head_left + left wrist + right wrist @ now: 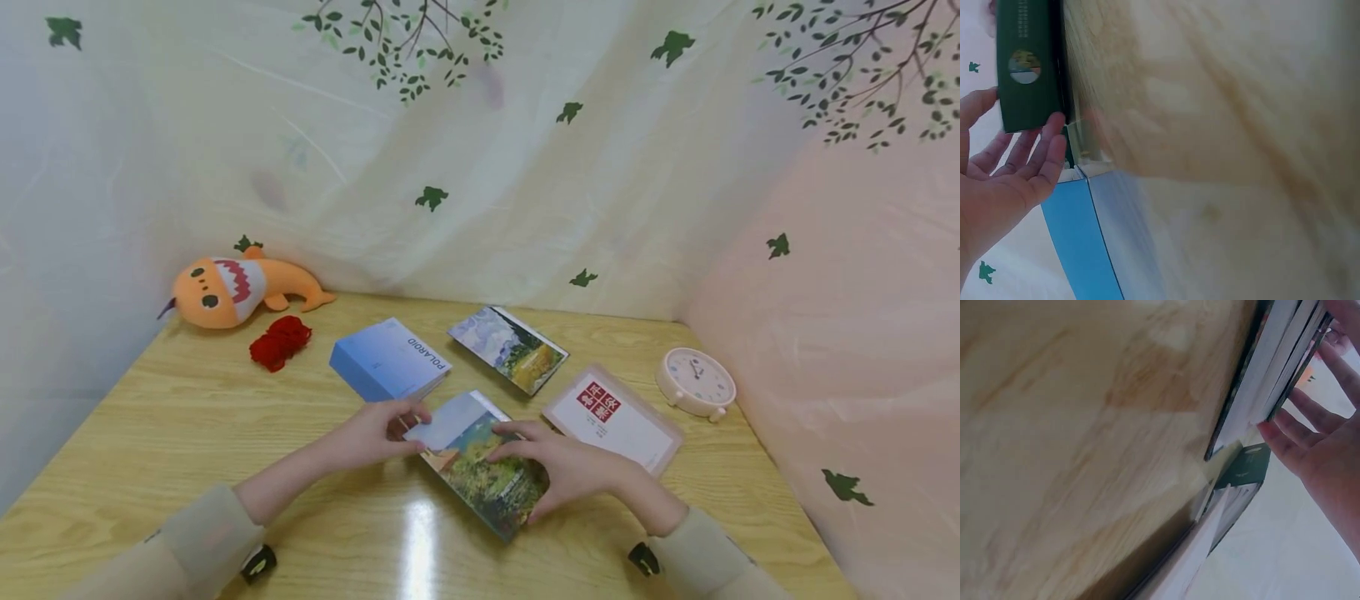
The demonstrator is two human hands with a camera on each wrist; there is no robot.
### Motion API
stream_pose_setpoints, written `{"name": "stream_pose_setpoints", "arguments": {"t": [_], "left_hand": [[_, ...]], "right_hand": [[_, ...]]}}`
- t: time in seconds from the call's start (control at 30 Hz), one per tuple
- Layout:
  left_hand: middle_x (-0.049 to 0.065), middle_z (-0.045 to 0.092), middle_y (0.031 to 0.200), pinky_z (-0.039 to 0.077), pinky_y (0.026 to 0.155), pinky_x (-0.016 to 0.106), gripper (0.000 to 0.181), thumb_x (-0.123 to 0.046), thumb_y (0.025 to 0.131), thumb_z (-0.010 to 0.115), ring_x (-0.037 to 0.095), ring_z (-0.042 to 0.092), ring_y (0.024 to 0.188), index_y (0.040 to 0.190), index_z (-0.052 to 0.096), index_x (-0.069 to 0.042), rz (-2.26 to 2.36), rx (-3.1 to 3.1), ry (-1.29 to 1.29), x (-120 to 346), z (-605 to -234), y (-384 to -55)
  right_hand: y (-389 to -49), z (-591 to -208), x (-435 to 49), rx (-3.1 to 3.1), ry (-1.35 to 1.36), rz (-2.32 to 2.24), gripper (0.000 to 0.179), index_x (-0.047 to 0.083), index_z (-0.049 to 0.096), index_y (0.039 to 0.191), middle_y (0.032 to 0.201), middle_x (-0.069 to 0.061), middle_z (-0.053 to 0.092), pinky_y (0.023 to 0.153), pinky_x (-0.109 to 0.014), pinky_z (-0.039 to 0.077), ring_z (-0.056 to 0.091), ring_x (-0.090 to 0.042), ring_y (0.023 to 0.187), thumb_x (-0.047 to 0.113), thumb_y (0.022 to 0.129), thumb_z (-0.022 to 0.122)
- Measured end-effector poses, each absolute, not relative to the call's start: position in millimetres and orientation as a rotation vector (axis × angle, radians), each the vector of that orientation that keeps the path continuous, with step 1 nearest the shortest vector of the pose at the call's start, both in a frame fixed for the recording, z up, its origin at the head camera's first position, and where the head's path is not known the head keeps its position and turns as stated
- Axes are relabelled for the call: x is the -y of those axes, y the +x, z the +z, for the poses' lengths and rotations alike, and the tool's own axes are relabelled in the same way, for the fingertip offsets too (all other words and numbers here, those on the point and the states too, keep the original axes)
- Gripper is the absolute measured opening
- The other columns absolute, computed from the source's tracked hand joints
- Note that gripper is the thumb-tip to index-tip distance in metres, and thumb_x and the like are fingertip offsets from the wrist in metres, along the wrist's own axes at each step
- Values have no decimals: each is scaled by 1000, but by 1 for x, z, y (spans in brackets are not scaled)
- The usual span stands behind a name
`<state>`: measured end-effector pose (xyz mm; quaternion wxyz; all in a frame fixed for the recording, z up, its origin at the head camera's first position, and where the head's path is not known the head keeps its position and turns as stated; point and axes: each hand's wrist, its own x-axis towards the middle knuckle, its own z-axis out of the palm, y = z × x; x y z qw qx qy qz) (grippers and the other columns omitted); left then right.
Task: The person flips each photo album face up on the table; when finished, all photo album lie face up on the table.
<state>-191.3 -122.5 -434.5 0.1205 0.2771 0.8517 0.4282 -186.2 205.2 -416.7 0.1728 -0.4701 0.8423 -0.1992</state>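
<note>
A book point(480, 475) with a landscape painting on its cover lies at an angle in front of the person, its dark green spine point(1029, 94) facing the left wrist camera. My left hand point(378, 429) holds it near the upper left corner, thumb at one side of the spine and fingers around the end. From the right, my right hand point(570, 471) grips the same book, fingers over the cover and thumb at the near edge. White page edges point(1269, 369) show between dark covers in the right wrist view.
Behind the book are a blue POLAROID box point(390, 358) and another painting-covered book point(513, 354). A white rectangular item with a red square print point(630, 429) lies right, beside a round clock point(697, 383). A red yarn bundle point(280, 342) and orange plush shark point(225, 292) sit back left.
</note>
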Motion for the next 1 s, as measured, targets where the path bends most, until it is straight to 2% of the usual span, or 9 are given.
{"name": "stream_pose_setpoints", "arguments": {"t": [0.2,0.43,0.6,0.7,0.9,1.0], "left_hand": [[-1,63,95,51,70,21,30,-20,87,69,9,60,81,114,60,-11,1164,-2499,887,122,-436,-190],[-3,62,95,47,65,22,40,-23,82,75,10,55,78,117,60,-11,1073,-2525,869,125,-434,-192],[-2,61,96,48,65,23,46,-21,80,76,11,55,80,120,60,-8,1019,-2529,831,124,-429,-192],[-1,62,97,48,68,25,46,-22,81,75,11,56,83,122,59,-9,983,-2559,819,123,-426,-190],[8,60,119,52,81,37,51,-26,84,72,22,60,100,129,55,-9,959,-2695,831,115,-416,-185],[8,58,123,51,84,38,55,-28,84,72,24,58,105,131,53,-9,964,-2732,852,108,-408,-184]], "right_hand": [[-188,-423,-203,-2403,-1412,-542,83,28,45,138,154,-9,21,106,-55,32,21,-33,140,41,66,83],[-185,-426,-198,-2437,-1438,-484,83,31,44,139,155,-4,21,107,-56,29,20,-30,141,51,67,80],[-183,-426,-197,-2459,-1464,-436,84,31,43,141,156,-5,21,108,-57,28,20,-33,141,51,67,79],[-182,-422,-199,-2446,-1463,-456,83,28,44,141,156,-7,21,108,-56,28,20,-33,141,47,68,79],[-180,-406,-210,-2471,-1322,-524,78,27,44,141,156,-6,21,105,-49,36,21,-28,141,37,72,80],[-182,-397,-221,-2523,-1270,-559,76,25,44,141,154,-5,24,104,-49,37,22,-27,140,33,74,80]]}}
